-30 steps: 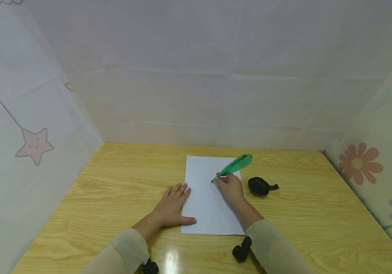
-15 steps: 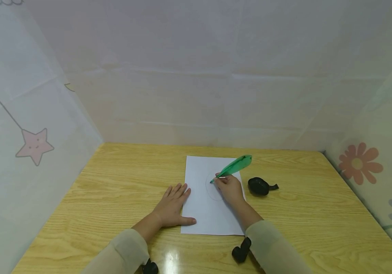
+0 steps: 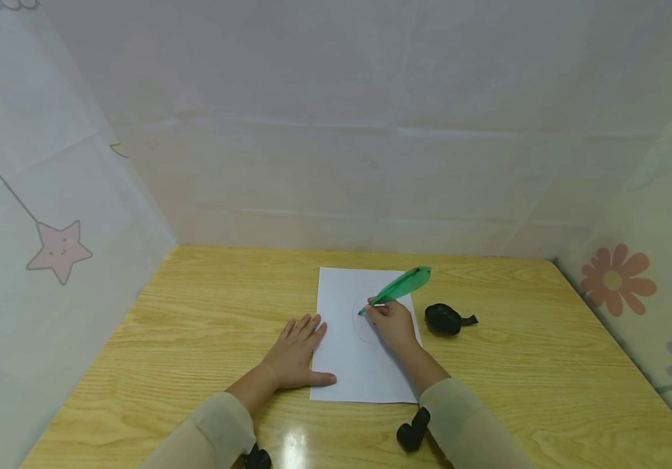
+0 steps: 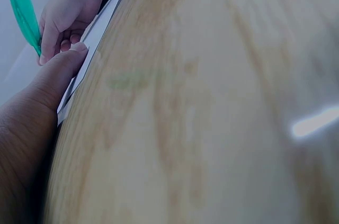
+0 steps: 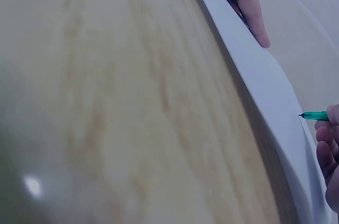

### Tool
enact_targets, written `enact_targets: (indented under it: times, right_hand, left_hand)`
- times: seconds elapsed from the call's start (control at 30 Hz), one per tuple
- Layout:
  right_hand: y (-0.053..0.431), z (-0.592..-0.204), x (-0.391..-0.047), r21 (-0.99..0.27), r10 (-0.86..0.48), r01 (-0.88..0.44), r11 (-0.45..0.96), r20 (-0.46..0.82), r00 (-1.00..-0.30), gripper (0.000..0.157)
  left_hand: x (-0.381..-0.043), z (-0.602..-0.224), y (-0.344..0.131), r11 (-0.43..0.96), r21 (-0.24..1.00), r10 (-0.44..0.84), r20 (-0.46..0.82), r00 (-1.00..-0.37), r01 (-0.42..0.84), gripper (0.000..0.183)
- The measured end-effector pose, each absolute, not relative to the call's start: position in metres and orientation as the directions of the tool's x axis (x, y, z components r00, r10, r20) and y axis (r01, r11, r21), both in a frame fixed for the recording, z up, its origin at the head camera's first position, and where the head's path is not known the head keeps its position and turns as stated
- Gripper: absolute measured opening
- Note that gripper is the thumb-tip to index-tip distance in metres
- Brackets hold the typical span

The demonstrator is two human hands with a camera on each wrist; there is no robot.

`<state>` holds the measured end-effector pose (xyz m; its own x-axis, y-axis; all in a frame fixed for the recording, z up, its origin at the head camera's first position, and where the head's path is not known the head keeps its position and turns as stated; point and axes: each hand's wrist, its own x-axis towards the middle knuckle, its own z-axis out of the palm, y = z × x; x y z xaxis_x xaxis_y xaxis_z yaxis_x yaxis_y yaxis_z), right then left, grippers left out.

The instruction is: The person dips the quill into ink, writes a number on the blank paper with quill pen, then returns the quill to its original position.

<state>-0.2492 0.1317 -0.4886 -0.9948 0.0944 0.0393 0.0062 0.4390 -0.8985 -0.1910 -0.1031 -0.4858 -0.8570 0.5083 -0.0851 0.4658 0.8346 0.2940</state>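
Note:
A white sheet of paper (image 3: 341, 365) lies on the wooden table and bears a thin oval line. My right hand (image 3: 395, 326) pinches a green feather pen (image 3: 403, 284) near its lower end, its tip at the paper inside the oval's upper left part. The feather leans up to the right. In the right wrist view the pen's green barrel (image 5: 317, 115) and dark point show at the sheet. My left hand (image 3: 291, 358) rests with spread, straight fingers across the paper's left edge, its thumb on the sheet.
A black rounded object with a short tail (image 3: 444, 319) lies right of the paper. The wooden table (image 3: 206, 306) is bounded by pale cloth walls (image 3: 324, 182) at the back and sides. A black heart-shaped piece (image 3: 412, 431) is by the right cuff.
The right hand and feather pen have shifted slightly left and down, the tip moving a little within the oval. The left hand and the black object stay in place.

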Motion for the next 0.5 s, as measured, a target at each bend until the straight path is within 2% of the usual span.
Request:
enact_targets:
  times: [0.5]
  right_hand:
    - [0.1306, -0.4893, -0.2473, -0.904, 0.085, 0.004, 0.427, 0.036, -0.996, 0.024]
  left_hand:
    - [-0.1909, -0.4858, -0.1031, 0.835, 0.289, 0.510, -0.084, -0.856, 0.469, 0.107]
